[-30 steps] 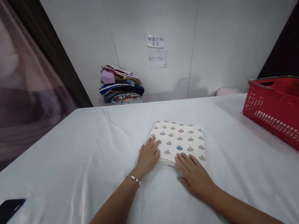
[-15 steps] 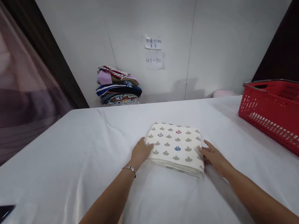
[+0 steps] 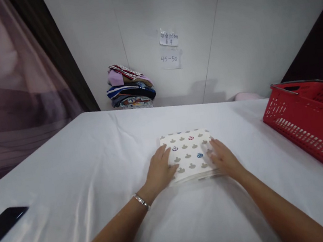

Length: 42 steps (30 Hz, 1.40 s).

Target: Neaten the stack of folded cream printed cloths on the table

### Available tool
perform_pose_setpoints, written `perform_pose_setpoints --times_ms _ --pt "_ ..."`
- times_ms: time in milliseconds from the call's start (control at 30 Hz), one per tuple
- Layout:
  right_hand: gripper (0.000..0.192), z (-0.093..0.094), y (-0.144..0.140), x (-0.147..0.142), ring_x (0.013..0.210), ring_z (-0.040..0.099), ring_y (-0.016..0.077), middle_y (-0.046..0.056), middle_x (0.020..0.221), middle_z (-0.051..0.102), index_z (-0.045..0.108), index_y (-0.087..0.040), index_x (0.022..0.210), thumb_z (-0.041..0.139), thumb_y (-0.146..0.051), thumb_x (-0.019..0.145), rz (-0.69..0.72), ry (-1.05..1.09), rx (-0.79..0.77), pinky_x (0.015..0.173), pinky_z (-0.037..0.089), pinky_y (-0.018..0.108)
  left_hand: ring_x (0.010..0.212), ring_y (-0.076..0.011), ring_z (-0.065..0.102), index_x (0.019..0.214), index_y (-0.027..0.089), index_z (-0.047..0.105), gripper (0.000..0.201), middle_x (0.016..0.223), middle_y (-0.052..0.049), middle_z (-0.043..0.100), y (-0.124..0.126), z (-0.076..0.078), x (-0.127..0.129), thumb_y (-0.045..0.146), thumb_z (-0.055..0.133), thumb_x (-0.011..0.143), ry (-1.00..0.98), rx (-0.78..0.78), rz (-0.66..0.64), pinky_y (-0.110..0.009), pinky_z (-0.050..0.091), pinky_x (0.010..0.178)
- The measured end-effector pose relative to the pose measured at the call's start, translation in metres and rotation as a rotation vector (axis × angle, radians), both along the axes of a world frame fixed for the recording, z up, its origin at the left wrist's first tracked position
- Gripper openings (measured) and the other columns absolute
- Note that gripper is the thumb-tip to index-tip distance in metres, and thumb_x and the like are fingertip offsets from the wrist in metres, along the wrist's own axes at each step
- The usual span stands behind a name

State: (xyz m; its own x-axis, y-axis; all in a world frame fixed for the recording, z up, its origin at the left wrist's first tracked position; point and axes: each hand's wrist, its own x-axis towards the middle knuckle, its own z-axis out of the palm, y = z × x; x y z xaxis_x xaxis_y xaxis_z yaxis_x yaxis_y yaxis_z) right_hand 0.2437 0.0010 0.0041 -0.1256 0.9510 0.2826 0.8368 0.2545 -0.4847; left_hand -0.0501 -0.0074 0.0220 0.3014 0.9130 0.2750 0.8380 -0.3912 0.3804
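Apart, with fingers spread, our left hand (image 3: 158, 170) and right hand (image 3: 226, 159) touched opposite sides of the folded cream patterned cloth (image 3: 189, 154) on the glossy white tablecloth (image 3: 100, 159). A red perforated plastic basket (image 3: 309, 126) at right, flat black phone (image 3: 3, 227) at left and multicoloured fabric stack (image 3: 131, 88) behind stood clear.

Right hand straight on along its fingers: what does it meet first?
Likely the folded cloth: the right hand overlaps its right edge in this view, though exact contact is unclear.
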Motion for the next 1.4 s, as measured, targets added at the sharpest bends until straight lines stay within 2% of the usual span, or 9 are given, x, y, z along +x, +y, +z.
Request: perform_pose_setpoints --times_ms 100,233,333,500,600,833,1067,1200,1400 --pt "0.048 -0.009 -0.020 -0.012 0.135 0.028 0.0246 0.006 0.142 0.039 0.043 -0.021 0.135 0.035 -0.043 0.092 0.132 -0.191 0.003 0.109 0.024 0.047 0.138 -0.0257 0.019 0.136 0.024 0.036 0.050 0.149 -0.006 0.026 -0.004 -0.014 0.006 0.046 0.039 0.091 0.081 -0.010 -0.164 -0.048 0.022 0.111" --pt "0.047 -0.015 -0.032 -0.012 0.135 0.027 0.0234 0.006 0.143 0.037 0.045 -0.021 0.134 0.029 -0.041 0.094 0.129 -0.281 -0.011 0.109 0.023 0.047 0.139 -0.0245 0.015 0.137 0.027 0.034 0.049 0.150 -0.004 0.022 -0.011 -0.026 0.004 0.049 0.028 0.093 0.109 -0.052 -0.165 -0.051 0.020 0.110" --pt "0.047 -0.008 -0.028 -0.009 0.135 0.027 0.0234 0.006 0.143 0.037 0.045 -0.022 0.134 0.031 -0.042 0.094 0.147 -0.248 -0.076 0.109 0.024 0.047 0.139 -0.0247 0.015 0.136 0.027 0.035 0.049 0.150 -0.004 0.023 -0.010 -0.022 0.002 0.050 0.028 0.093 0.109 -0.067 -0.160 -0.052 0.019 0.110" --pt "0.050 0.018 0.012 -0.021 0.137 0.022 0.0238 0.008 0.146 0.032 0.042 -0.020 0.136 0.035 -0.042 0.091 0.128 -0.234 -0.036 0.110 0.020 0.046 0.139 -0.0266 0.016 0.133 0.026 0.041 0.050 0.149 -0.006 0.025 0.008 0.000 0.020 0.050 0.039 0.090 0.123 -0.077 -0.124 -0.053 0.018 0.111" --pt "0.053 0.028 0.051 -0.037 0.139 0.015 0.0251 0.010 0.149 0.025 0.038 -0.016 0.137 0.035 -0.042 0.091 0.085 -0.307 -0.019 0.110 0.019 0.044 0.139 -0.0269 0.015 0.134 0.025 0.040 0.052 0.149 -0.007 0.025 0.021 0.002 0.040 0.051 0.040 0.089 0.149 -0.015 -0.100 -0.053 0.015 0.112" --pt "0.056 -0.004 0.096 -0.039 0.138 0.013 0.0250 0.010 0.150 0.022 0.031 -0.017 0.140 0.027 -0.047 0.093 -0.041 -0.417 -0.151 0.108 0.016 0.049 0.139 -0.0240 0.017 0.139 0.024 0.033 0.057 0.148 -0.005 0.028 0.023 -0.025 0.051 0.054 0.028 0.091 0.193 0.004 -0.115 -0.049 0.013 0.114" --pt "0.054 -0.004 0.097 -0.032 0.139 0.013 0.0256 0.010 0.148 0.027 0.041 -0.018 0.134 0.044 -0.044 0.086 0.006 -0.073 -0.181 0.111 0.011 0.050 0.136 -0.0250 0.024 0.132 0.025 0.043 0.050 0.143 -0.005 0.037 0.018 -0.016 0.049 0.049 0.038 0.089 0.098 -0.001 -0.111 -0.049 0.013 0.113" --pt "0.061 0.002 0.088 -0.018 0.138 0.019 0.0227 0.010 0.148 0.027 0.034 -0.016 0.139 0.046 -0.040 0.084 -0.094 0.093 -0.258 0.111 0.021 0.041 0.137 -0.0251 0.021 0.127 0.020 0.048 0.044 0.143 -0.008 0.037 0.013 -0.019 0.044 0.042 0.040 0.089 -0.047 0.030 0.049 -0.048 0.013 0.113" --pt "0.077 0.006 0.041 0.010 0.115 0.053 0.0244 0.015 0.135 0.046 0.022 -0.013 0.144 0.049 -0.047 0.080 -0.284 0.276 -0.395 0.095 0.044 0.039 0.138 -0.0258 0.019 0.139 0.012 0.024 0.067 0.149 -0.016 0.020 0.017 -0.025 0.030 0.040 0.050 0.083 -0.400 -0.184 0.382 -0.040 0.025 0.111"
